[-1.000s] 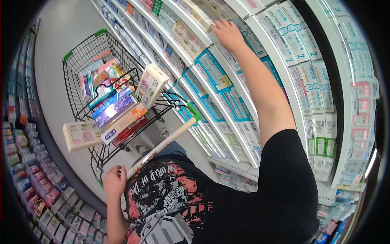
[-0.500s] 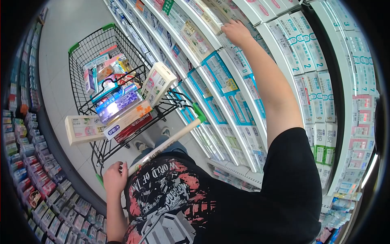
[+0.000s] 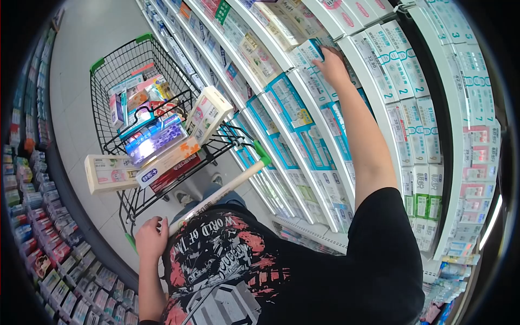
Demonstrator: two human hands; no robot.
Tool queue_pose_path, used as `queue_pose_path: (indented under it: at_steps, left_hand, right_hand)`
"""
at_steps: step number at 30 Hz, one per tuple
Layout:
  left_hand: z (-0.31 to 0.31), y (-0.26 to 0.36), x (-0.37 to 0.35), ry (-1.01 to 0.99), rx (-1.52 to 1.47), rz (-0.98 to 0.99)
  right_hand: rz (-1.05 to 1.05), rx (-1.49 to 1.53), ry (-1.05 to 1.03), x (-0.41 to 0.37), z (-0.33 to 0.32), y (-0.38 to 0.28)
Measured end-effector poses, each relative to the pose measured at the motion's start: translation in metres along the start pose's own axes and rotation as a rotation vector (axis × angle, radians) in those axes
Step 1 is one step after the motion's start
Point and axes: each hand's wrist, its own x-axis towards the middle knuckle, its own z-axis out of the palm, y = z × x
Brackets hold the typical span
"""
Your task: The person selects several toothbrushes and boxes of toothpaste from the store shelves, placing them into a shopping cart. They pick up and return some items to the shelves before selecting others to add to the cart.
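My left hand (image 3: 151,236) is closed around the left end of the shopping cart's pale handle (image 3: 216,190). My right hand (image 3: 331,66) is stretched out to the shelf, thumb and fingers bent around the edge of a white and blue toothpaste box (image 3: 309,54); part of the grip is hidden. Ahead of me the black wire shopping cart (image 3: 103,103) carries many packages. A purple pack (image 3: 157,142), an orange and white box (image 3: 173,160) and a dark red box (image 3: 176,176) lie near its handle. Two cream boxes (image 3: 208,114) (image 3: 111,172) stick out at the sides.
Tiered white shelves (image 3: 346,40) of boxed goods rise along my right, with rows of white and teal boxes (image 3: 395,59) beyond my right arm. Another shelf (image 3: 65,260) of small packages lines the left. Pale tiled floor (image 3: 73,92) runs between them.
My right hand has moved down and slightly right on the shelf and now meets the blue-ended toothpaste box. My left hand stays on the handle.
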Motion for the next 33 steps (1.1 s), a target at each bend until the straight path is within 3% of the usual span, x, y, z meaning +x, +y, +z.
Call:
queue_pose_path:
  at_steps: [16, 19, 21, 22, 25, 27, 28, 30, 33]
  left_hand:
    - [0.002, -0.003, 0.001, -0.006, 0.017, 0.018]
    - [0.000, -0.002, 0.000, -0.003, 0.010, 0.012]
    - [0.000, -0.001, 0.000, -0.001, 0.007, 0.011]
    - [0.000, -0.001, 0.000, -0.003, 0.005, 0.013]
    - [-0.001, 0.000, 0.001, -0.009, 0.003, 0.018]
    - [-0.002, 0.000, 0.000, -0.013, 0.004, 0.015]
    - [-0.001, 0.000, 0.000, -0.010, 0.002, 0.018]
    - [-0.002, 0.001, 0.000, -0.007, 0.002, 0.021]
    - [-0.003, 0.002, 0.000, -0.017, 0.005, 0.015]
  right_hand:
    - [0.012, -0.122, 0.063, -0.011, 0.006, -0.009]
    - [0.096, -0.048, 0.151, -0.020, -0.007, -0.019]
    - [0.314, 0.014, 0.042, -0.026, -0.022, -0.026]
    - [0.316, 0.012, 0.044, -0.028, -0.019, -0.022]
    - [0.224, 0.016, 0.212, -0.031, -0.012, -0.005]
    - [0.460, -0.008, -0.120, -0.031, -0.012, 0.001]
    - [0.461, -0.006, -0.121, -0.032, -0.011, 0.005]
    - [0.291, -0.315, 0.158, -0.034, -0.009, 0.015]
    - [0.164, -0.478, 0.319, -0.028, -0.007, 0.032]
